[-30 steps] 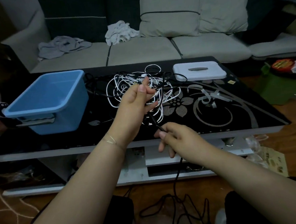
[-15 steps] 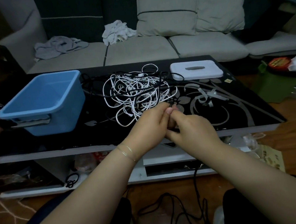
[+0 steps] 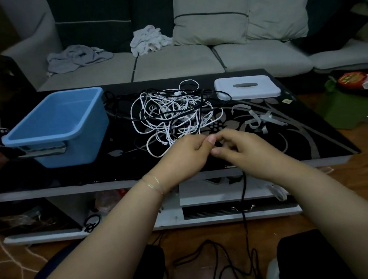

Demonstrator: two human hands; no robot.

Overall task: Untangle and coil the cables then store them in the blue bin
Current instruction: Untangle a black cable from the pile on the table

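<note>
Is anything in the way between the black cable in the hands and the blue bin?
Nothing solid. The black cable is still threaded into the cable tangle, beside the empty blue bin; both hands pinch it.

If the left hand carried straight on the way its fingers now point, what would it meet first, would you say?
The left hand points rightward, so it would meet the right hand first; their fingertips already look to touch around the black cable, though depth is unclear.

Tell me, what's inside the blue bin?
Nothing shows inside the blue bin: only its bare blue floor and walls. The near wall hides a strip of the floor. The cables lie tangled on the table beside it.
</note>
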